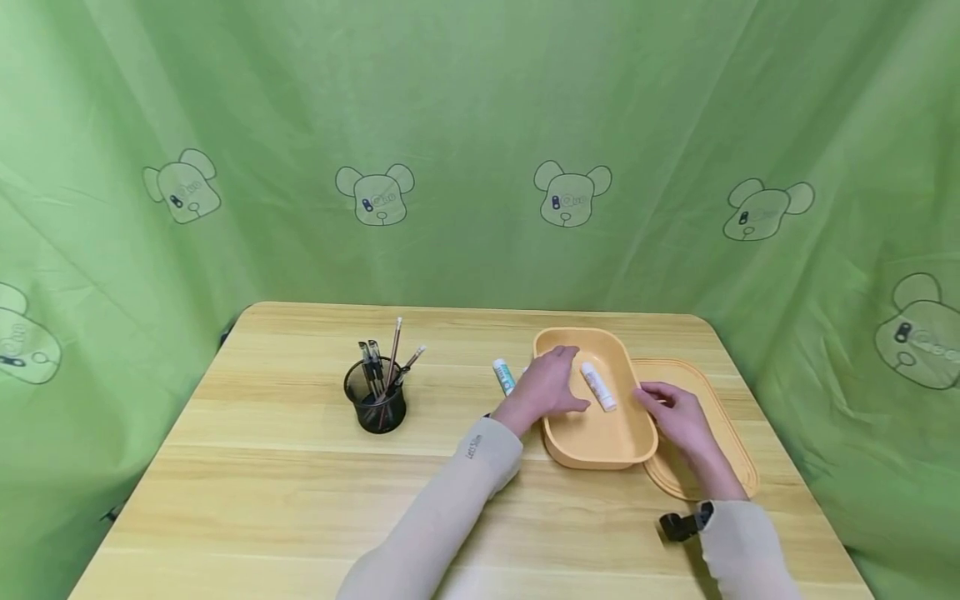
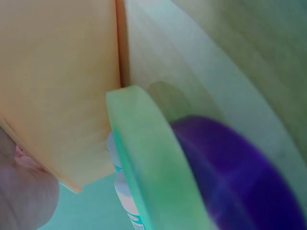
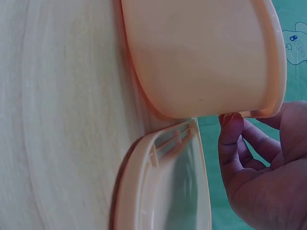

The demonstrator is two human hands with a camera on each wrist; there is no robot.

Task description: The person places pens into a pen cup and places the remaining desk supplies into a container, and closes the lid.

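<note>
An orange plastic box [image 1: 600, 446] stands uncovered on the table's right half, with a white glue stick [image 1: 597, 386] lying in it. My left hand [image 1: 547, 383] reaches over the box's left rim, fingers and thumb spread apart, near the glue stick. No object shows in its grasp. At the right rim, my right hand [image 1: 675, 412] pinches the box edge between thumb and fingers; the right wrist view shows this pinch [image 3: 259, 158] from the side. The box's orange lid [image 1: 708, 400] lies beneath my right hand, beside the box.
Left of the box lies a teal-and-white glue stick [image 1: 503, 377], partly behind my left arm. The left wrist view shows a green tape roll [image 2: 148, 158] and a purple roll [image 2: 235, 177] near the box. A black mesh cup [image 1: 380, 414] holds pens and pencils.
</note>
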